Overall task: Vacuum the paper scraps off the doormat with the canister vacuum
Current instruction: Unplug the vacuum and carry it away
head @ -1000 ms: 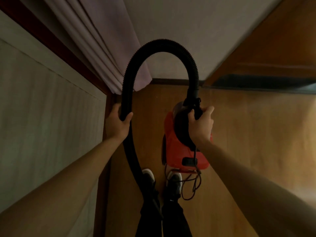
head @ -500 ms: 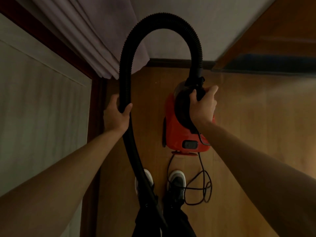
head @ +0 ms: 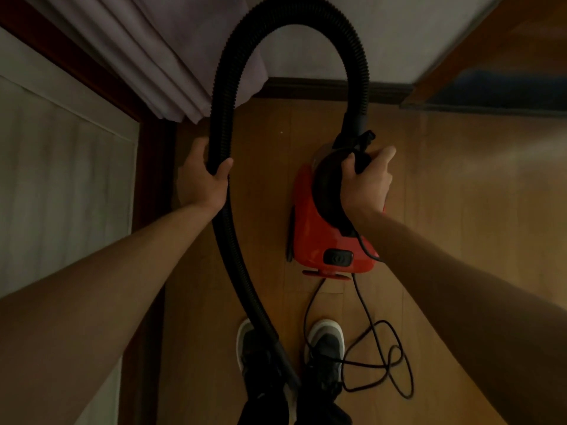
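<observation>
A red canister vacuum [head: 319, 240] hangs above the wooden floor in front of me. My right hand [head: 366, 182] grips its black carry handle on top. A black ribbed hose [head: 294, 13] arcs up from the vacuum's front and comes down on the left, where my left hand [head: 204, 179] grips it. The hose's lower end runs down between my shoes [head: 325, 342]. The black power cord [head: 377, 363] trails from the vacuum's rear and lies in loose loops on the floor. No doormat or paper scraps are in view.
A pale curtain [head: 147, 50] hangs at the upper left beside a dark wooden frame [head: 153, 167] and a light panel. A white wall with a dark baseboard [head: 325, 90] is ahead. Wooden furniture [head: 506, 72] stands at the upper right. Wooden floor [head: 460, 194] extends to the right.
The vacuum has risen off the floor and moved away from my feet, and the cord has paid out into loops on the floor. Both hands kept their grips.
</observation>
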Available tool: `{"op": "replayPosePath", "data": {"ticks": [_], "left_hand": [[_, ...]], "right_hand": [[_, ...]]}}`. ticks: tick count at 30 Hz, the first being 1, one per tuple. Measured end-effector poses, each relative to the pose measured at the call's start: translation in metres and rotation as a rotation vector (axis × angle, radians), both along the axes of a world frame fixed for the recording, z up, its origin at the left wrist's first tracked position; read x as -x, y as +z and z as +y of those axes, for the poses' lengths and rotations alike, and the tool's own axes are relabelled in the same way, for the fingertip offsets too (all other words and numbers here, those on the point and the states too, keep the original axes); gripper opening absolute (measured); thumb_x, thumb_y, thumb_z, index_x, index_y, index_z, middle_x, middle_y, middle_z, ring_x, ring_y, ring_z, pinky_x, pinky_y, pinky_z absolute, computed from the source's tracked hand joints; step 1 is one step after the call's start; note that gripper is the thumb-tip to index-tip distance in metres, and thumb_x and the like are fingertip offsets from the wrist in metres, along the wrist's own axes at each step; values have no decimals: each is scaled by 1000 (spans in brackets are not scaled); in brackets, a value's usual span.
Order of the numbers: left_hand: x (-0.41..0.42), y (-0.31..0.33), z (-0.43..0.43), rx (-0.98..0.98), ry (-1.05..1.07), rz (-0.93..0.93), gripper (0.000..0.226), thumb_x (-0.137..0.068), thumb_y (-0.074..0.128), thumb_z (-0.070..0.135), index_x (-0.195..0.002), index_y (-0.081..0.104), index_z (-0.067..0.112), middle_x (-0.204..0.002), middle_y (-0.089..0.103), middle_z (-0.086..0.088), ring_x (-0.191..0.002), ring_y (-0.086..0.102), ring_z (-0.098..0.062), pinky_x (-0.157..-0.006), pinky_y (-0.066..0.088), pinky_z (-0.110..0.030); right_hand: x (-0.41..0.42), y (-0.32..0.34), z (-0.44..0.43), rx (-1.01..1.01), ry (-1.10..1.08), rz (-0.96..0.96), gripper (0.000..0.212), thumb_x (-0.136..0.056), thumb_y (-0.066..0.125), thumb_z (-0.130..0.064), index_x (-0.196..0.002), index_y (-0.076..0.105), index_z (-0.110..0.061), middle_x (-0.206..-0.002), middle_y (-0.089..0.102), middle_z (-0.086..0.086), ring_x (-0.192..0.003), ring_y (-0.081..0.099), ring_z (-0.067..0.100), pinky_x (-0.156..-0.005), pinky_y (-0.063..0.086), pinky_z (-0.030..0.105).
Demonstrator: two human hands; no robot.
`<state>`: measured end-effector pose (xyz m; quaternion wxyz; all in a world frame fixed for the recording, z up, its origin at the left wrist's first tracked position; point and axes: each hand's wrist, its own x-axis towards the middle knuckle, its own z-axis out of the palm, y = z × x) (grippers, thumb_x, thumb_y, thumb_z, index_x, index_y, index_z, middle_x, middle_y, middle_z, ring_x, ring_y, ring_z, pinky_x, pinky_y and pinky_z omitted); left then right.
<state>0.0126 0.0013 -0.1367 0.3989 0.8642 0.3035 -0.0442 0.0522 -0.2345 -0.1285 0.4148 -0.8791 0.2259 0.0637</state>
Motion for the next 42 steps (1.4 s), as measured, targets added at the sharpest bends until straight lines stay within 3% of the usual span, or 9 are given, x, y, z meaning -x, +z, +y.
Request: {"op": "replayPosePath", "data": {"ticks": [6, 10, 15, 22, 27, 33, 36, 38, 42], "left_hand": [[1, -27, -7, -4, -28, -7, 36, -96, 63, 29, -130, 51, 24, -107, 58, 10, -98, 59, -14, -81, 54, -36], [2, -44, -10, 21, -8, 1, 33, -96, 63, 28, -126, 51, 21, -109, 63, 4, -97, 63, -18, -76, 56, -38], [10, -62, -21, 70, 30, 30, 33, -96, 64, 27, -123, 48, 20, -92, 58, 8, -73, 56, -8, -64, 53, -32], [13, -74, -25, 105, 100, 52, 36, -94, 66, 25, -124, 47, 21, -100, 60, 4, -85, 61, -14, -56, 43, -17], [9, -69, -22, 96, 168, 53, 38, -95, 65, 22, -127, 46, 23, -102, 59, 6, -92, 63, -16, -63, 47, -22], [13, -44, -15, 161, 43, 213, 61, -100, 56, 29, -154, 27, 25, -147, 47, -2, -132, 48, -22, -105, 42, -33], [16, -17, -9, 157, -29, 337, 77, -100, 53, 41, -159, 8, 23, -158, 33, -6, -141, 38, -27, -115, 35, -40], [13, 6, -4, 151, -67, 371, 82, -98, 54, 45, -159, 3, 23, -159, 30, -7, -142, 36, -28, -115, 33, -41], [10, 55, 6, 108, -317, 374, 94, -80, 54, 74, -155, 14, 36, -155, 37, -3, -137, 43, -24, -112, 40, -47]], "right_hand": [[-4, -22, -2, -8, -32, -2, 25, -100, 51, -28, -103, 31, -14, -102, 61, 16, -76, 59, 20, -47, 38, 20], [-8, -28, 1, -15, -17, -28, 25, -100, 51, -28, -102, 30, -14, -100, 61, 15, -78, 62, 23, -47, 38, 20], [-10, -35, 1, -29, -32, -61, 25, -99, 51, -30, -103, 31, -15, -99, 61, 13, -78, 64, 23, -50, 46, 23], [-8, -39, 3, 19, -15, -97, 26, -99, 51, -29, -106, 33, -11, -91, 58, 8, -67, 58, 13, -47, 41, 19], [-7, -38, 4, 28, -18, -84, 31, -100, 49, -30, -114, 37, -6, -94, 60, 8, -64, 54, 7, -48, 42, 20], [-4, -20, 2, 32, 70, 49, 39, -98, 53, -26, -123, 33, -4, -114, 60, 17, -81, 58, 20, -50, 41, 20], [1, -1, -5, 115, 277, 238, 60, -90, 64, -31, -133, 30, -9, -132, 50, 17, -111, 59, 34, -72, 57, 40], [-2, 23, -9, 235, 439, 379, 76, -86, 67, -36, -145, 25, -12, -142, 38, 16, -126, 47, 39, -92, 52, 50], [-1, 91, -14, 430, 762, 416, 79, -87, 65, -38, -149, 23, -16, -141, 35, 15, -129, 39, 40, -99, 46, 49]]}}
